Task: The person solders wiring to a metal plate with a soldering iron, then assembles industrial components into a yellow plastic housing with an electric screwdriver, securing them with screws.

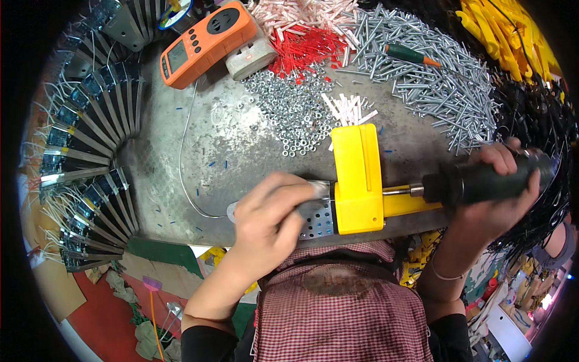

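A yellow plastic housing (359, 181) with a yellow handle (410, 205) lies at the near edge of the bench. From its left side sticks out a perforated metal plate (316, 223). My left hand (271, 211) is over this plate, fingers curled and slightly blurred, the tips pinched beside the housing; what they hold is hidden. My right hand (503, 175) wraps round a dark power screwdriver (470, 183), held level. Its metal shaft (401, 190) meets the right side of the housing.
Beyond the housing are heaps of nuts (292, 111), bolts (434, 78), red pieces (307, 48) and whitish strips (350, 110). A green-handled screwdriver (413, 55) lies on the bolts. Yellow parts (512, 36) fill the far right. An orange meter (208, 45) and stacked metal assemblies (90, 133) are left.
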`<state>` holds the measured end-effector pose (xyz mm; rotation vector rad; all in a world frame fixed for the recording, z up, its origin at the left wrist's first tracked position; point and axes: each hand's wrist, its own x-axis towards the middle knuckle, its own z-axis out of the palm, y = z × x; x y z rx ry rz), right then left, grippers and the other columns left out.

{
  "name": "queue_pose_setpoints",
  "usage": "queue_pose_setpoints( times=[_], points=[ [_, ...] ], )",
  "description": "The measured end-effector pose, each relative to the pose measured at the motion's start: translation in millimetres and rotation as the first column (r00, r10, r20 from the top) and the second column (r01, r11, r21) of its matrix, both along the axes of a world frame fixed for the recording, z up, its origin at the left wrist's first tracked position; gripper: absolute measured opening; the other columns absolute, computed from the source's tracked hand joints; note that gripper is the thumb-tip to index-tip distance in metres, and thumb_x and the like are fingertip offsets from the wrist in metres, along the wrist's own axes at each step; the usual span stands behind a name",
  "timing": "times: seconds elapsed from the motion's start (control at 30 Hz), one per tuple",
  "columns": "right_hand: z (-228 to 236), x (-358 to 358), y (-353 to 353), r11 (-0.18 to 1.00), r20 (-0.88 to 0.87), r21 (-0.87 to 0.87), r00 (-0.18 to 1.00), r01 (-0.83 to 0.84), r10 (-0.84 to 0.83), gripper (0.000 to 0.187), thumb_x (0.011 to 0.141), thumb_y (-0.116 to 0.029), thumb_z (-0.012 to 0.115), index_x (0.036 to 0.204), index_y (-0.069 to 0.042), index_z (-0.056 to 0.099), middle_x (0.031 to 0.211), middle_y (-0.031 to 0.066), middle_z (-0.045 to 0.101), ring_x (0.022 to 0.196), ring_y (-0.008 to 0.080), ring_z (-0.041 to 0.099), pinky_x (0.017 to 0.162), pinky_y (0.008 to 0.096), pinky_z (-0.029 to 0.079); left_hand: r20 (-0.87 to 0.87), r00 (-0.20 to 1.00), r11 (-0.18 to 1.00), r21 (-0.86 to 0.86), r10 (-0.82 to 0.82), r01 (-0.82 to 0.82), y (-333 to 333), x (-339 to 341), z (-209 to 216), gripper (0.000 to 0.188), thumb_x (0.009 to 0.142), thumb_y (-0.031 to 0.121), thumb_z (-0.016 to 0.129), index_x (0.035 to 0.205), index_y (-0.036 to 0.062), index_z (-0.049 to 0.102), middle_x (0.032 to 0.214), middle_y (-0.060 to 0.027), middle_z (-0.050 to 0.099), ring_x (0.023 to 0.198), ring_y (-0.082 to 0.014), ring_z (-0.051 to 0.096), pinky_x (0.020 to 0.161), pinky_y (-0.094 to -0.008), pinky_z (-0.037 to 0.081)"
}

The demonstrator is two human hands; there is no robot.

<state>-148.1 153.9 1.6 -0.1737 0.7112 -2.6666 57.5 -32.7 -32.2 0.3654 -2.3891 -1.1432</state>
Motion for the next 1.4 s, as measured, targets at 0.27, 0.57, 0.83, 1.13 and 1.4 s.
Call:
queue_pose_setpoints(
  times=[0.27, 0.57, 0.83, 1.13, 1.4],
  points=[
    [-5.7, 19.0, 29.1, 0.997, 0.013, -0.071, 1.000, -0.004, 0.005, 0.036, 0.090, -0.031, 0.056, 0.106, -0.001, 0.046, 0.078, 0.0036, 0.046, 0.072, 0.0134, 0.047, 0.077, 0.0304, 0.044, 0.147, 0.986, 0.970, -0.219, -0.078, 0.109, 12.5, 5.4, -4.3, 0.062, 0.068, 0.030, 0.071, 0.122, 0.0034, 0.055, 0.123, -0.0163, 0.056, 0.112, -0.0374, 0.052, 0.093, -0.0490, 0.038],
    [-16.0, 23.9, 26.8, 0.977, 0.078, -0.215, 0.997, 0.003, 0.014, 0.036, 0.088, -0.031, 0.060, 0.104, -0.002, 0.046, 0.077, 0.0024, 0.046, 0.070, 0.0128, 0.047, 0.076, 0.0302, 0.043, 0.138, 0.988, 0.965, -0.242, -0.067, 0.099, 10.5, 5.7, -4.2, 0.061, 0.069, 0.030, 0.069, 0.122, 0.0031, 0.055, 0.121, -0.0167, 0.057, 0.109, -0.0371, 0.054, 0.089, -0.0478, 0.040],
    [-15.0, 25.8, 32.4, 0.995, 0.019, -0.102, 1.000, 0.010, -0.008, 0.039, 0.089, -0.029, 0.058, 0.112, -0.003, 0.041, 0.077, 0.0024, 0.043, 0.072, 0.0127, 0.048, 0.080, 0.0324, 0.046, 0.194, 0.960, 0.970, -0.180, 0.200, -0.166, -30.1, 4.8, 18.0, 0.050, 0.068, 0.002, 0.072, 0.115, -0.0010, 0.056, 0.107, -0.0153, 0.064, 0.101, -0.0284, 0.063, 0.087, -0.0355, 0.050],
    [-16.4, 24.2, 34.0, 0.996, 0.004, -0.089, 1.000, 0.020, -0.020, 0.042, 0.088, -0.027, 0.058, 0.116, -0.002, 0.038, 0.079, 0.0028, 0.042, 0.073, 0.0130, 0.048, 0.081, 0.0342, 0.046, 0.437, 0.870, 0.427, -0.848, 0.228, 0.314, -73.7, -31.3, 25.0, 0.005, 0.070, 0.009, 0.059, 0.074, 0.0062, 0.059, 0.076, -0.0048, 0.060, 0.074, -0.0226, 0.062, 0.064, -0.0339, 0.050],
    [-16.9, 26.0, 31.6, 0.997, 0.016, -0.074, 0.999, 0.035, -0.034, 0.043, 0.087, -0.025, 0.059, 0.115, -0.002, 0.039, 0.080, 0.0021, 0.042, 0.073, 0.0130, 0.047, 0.082, 0.0348, 0.045, 0.221, 0.975, 0.949, -0.298, -0.036, 0.103, -17.7, 5.7, 34.6, 0.019, 0.060, 0.004, 0.068, 0.074, 0.0046, 0.057, 0.070, -0.0102, 0.052, 0.066, -0.0273, 0.055, 0.059, -0.0376, 0.045]
  ],
)
